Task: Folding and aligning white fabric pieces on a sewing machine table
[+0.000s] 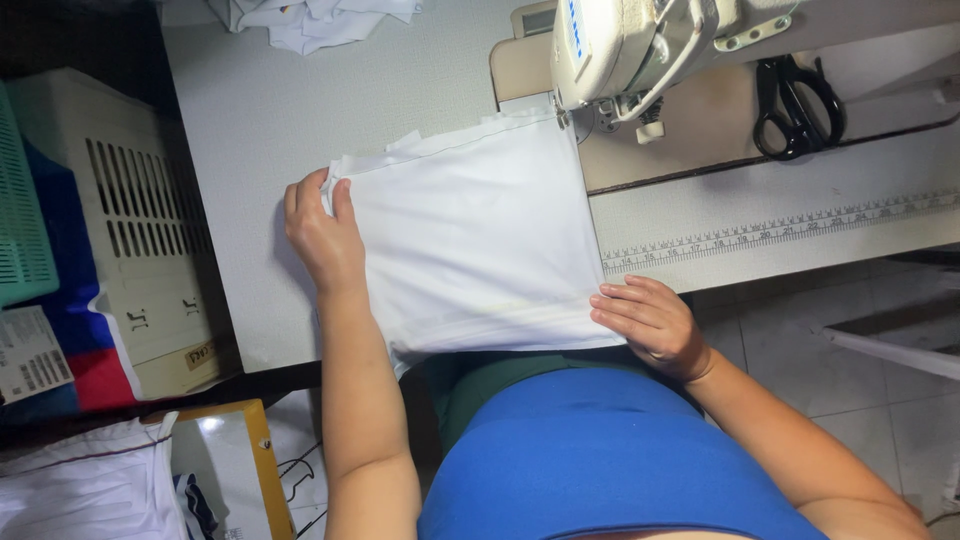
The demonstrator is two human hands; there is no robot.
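Fabric (pixel 470 240) flat, long axis toward sewing machine (pixel 620 50); left hand (pixel 322 238) pinching corner, right hand (pixel 648 322) open on edge.

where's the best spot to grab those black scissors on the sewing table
Take the black scissors by the finger loops, coming from the near side. The loops point towards the person, and the blades run up under the sewing machine, so the far end is blocked.

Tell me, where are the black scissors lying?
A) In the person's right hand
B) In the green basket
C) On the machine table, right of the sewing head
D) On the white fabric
C: the black scissors lie on the machine table, beside the sewing head, away from both hands.
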